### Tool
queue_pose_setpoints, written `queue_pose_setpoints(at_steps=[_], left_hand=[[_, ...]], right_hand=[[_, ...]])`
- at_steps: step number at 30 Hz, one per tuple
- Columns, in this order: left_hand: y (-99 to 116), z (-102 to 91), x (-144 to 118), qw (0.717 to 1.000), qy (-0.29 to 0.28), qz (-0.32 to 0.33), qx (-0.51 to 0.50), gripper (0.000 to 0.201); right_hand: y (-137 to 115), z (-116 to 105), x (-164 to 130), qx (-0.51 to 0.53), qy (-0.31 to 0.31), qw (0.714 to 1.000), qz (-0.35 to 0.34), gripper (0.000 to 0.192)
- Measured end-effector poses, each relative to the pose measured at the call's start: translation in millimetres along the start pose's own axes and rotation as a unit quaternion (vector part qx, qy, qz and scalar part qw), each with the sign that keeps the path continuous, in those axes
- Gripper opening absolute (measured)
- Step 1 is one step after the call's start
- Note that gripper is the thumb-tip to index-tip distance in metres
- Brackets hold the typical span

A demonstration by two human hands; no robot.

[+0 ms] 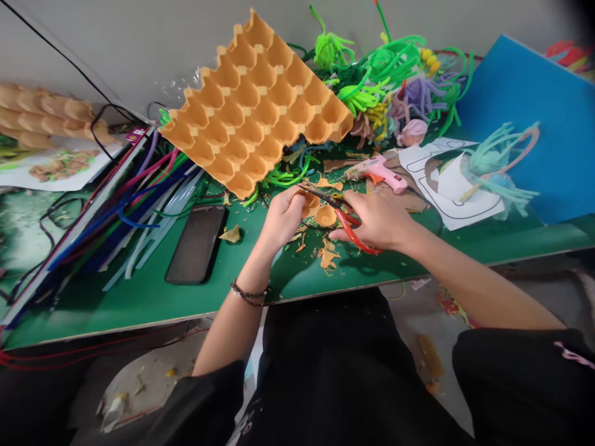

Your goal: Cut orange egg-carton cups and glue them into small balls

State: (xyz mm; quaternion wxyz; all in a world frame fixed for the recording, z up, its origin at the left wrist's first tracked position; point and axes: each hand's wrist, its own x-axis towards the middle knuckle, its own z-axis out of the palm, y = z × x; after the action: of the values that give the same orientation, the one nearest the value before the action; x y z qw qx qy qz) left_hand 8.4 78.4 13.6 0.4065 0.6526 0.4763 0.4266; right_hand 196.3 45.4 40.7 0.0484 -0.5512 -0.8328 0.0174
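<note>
While left hand (pixel 281 217) pinches small orange egg-carton cup (pixel 309 204) over middle of green tabletop (pixel 153 297), right hand (pixel 379 220) grips red-handled scissors (pixel 341 217), fingers curled through loops, blades parted around cup edge. Second cut cup (pixel 326 215) sits just beside, orange scraps (pixel 328 255) scattered below toward near edge. Big orange egg tray (pixel 258 102) propped tilted at far edge. Black phone (pixel 196 243) flat left of hands. Pink glue gun (pixel 381 172) just behind right hand. Pile of pipe cleaners (pixel 385 80) at far right, blue board (pixel 534 118) in right corner.
</note>
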Motion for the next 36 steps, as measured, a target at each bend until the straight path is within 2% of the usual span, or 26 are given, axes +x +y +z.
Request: queue_pose_setpoints(at_steps=[8, 12, 14, 18, 21, 28, 32, 36], left_hand=[[4.7, 2.4, -0.2, 0.999, -0.009, -0.003, -0.048, 0.022], [8.0, 2.0, -1.6, 0.996, 0.002, -0.053, -0.070, 0.023], [7.2, 1.6, -2.5, 0.995, -0.006, -0.052, -0.088, 0.027], [2.2, 1.7, -4.1, 0.995, -0.008, -0.015, -0.100, 0.047], [-1.0, 3.6, -4.2, 0.994, 0.001, 0.007, -0.109, 0.050], [-5.1, 9.2, -3.5, 0.995, 0.024, 0.052, -0.087, 0.034], [-8.2, 9.5, -4.0, 0.996, 0.014, 0.061, -0.071, 0.024], [-10.2, 8.8, -5.1, 0.996, 0.006, 0.071, -0.060, 0.020]], right_hand=[[-1.2, 2.6, 2.5, 0.063, 0.002, 0.998, 0.023, 0.068], [5.3, 2.1, 3.4, 0.135, 0.047, 0.988, 0.059, 0.065], [6.9, 1.8, 2.4, 0.133, 0.057, 0.987, 0.074, 0.064], [4.3, 4.4, -1.2, 0.108, 0.008, 0.993, 0.039, 0.062], [0.0, 8.2, -2.5, 0.113, -0.009, 0.993, 0.026, 0.060], [-6.3, 14.0, 0.9, 0.026, 0.039, 0.998, 0.032, 0.072], [-6.3, 14.5, 2.4, -0.022, 0.048, 0.998, 0.036, 0.081], [-5.1, 12.2, 2.9, -0.032, 0.036, 0.998, 0.040, 0.077]])
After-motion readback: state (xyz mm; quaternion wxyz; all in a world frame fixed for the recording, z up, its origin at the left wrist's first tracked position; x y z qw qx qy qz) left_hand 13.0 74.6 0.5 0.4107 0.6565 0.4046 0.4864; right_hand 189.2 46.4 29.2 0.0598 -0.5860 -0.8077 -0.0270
